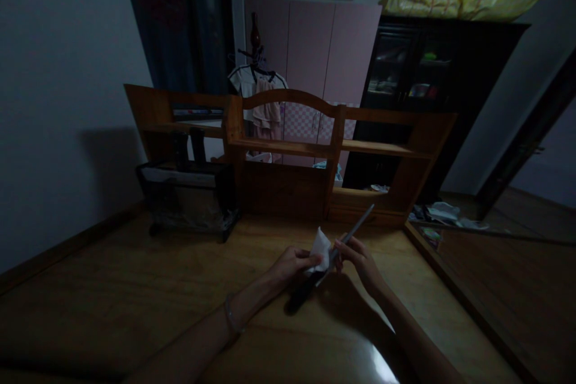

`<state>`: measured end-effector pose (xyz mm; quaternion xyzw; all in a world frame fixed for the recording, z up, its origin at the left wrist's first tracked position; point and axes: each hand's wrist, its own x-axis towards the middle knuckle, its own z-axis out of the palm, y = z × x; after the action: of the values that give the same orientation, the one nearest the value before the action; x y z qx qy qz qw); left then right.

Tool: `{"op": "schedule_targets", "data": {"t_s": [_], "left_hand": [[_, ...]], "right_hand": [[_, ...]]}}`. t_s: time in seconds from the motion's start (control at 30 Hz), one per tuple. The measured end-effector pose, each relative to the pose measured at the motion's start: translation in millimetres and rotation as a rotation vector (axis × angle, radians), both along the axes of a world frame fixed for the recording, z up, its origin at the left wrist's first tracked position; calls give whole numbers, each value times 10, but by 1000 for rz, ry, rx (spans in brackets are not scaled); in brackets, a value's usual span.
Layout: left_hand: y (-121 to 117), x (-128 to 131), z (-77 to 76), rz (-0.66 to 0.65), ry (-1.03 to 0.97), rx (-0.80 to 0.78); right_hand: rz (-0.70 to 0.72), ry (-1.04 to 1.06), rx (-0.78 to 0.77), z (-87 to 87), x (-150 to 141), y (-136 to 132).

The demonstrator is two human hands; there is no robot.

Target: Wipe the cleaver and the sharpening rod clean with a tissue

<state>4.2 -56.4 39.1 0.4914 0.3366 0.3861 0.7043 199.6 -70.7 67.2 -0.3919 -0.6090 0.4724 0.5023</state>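
A knife [355, 229] with a black handle is held at a slant above the table, its blade pointing up and to the right and its handle down to the left. My left hand [294, 264] pinches a white tissue [320, 245] against the knife near the base of the blade. On the other side, the fingers of my right hand [357, 258] are closed on the blade. To the left stands a dark knife block [180, 175] with a clear front, and two black handles [197, 145] rise from its top.
A wooden shelf unit [283, 147] runs along the back of the wooden table [112, 300]. A raised edge [454, 276] borders the table on the right. Beyond stand pink wardrobes [310, 48], a dark cabinet [454, 72] and a clothes stand [255, 36].
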Motion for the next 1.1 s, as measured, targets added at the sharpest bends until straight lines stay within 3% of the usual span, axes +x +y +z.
{"op": "schedule_targets", "data": {"t_s": [0.23,0.67,1.0,1.1], "left_hand": [[36,7,-80,-1,-40,-15],[42,-14,-83,29,-30,10],[-52,26,9,-117,-42,1],[-52,7,5,-99,16,60]], "right_hand": [[17,3,6,-15,14,12],[9,1,-2,1,15,14],[38,24,1,-15,27,13],[45,36,11,-19,28,15]]}}
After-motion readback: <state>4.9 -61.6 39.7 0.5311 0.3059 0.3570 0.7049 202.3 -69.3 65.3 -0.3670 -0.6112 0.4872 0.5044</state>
